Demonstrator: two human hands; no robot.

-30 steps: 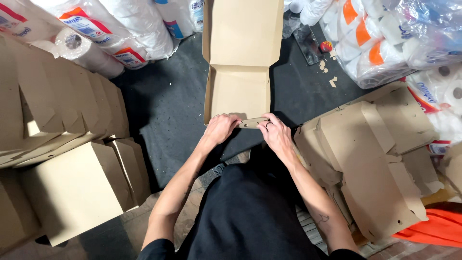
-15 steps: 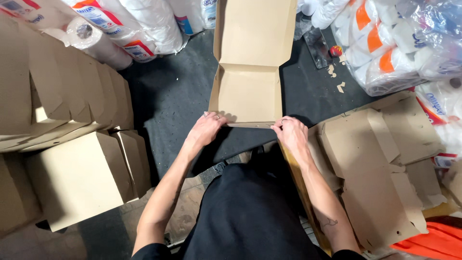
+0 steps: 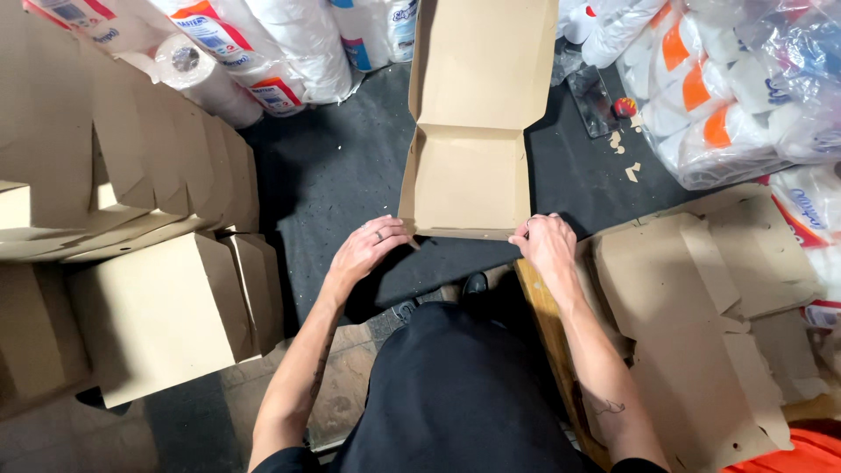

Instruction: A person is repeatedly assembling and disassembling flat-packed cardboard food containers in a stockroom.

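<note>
A half-formed cardboard box (image 3: 471, 171) is laid flat on the dark floor (image 3: 342, 175) at upper centre of the frame, its lid panel stretched away toward the top edge so that the near wall can be worked from the seated position. The left hand (image 3: 368, 250) is set at the box's near left corner, fingers loosely curled against the edge, not clamped on it. The right hand (image 3: 547, 245) is pressed on the near right corner, fingers bent over the flap. Finished boxes (image 3: 158, 307) are stacked at lower left, and flat blanks (image 3: 692, 289) are piled at right within easy reach. Compared with the frame of a second ago, the hands are spread from the middle of the near edge out to its two corners.
</note>
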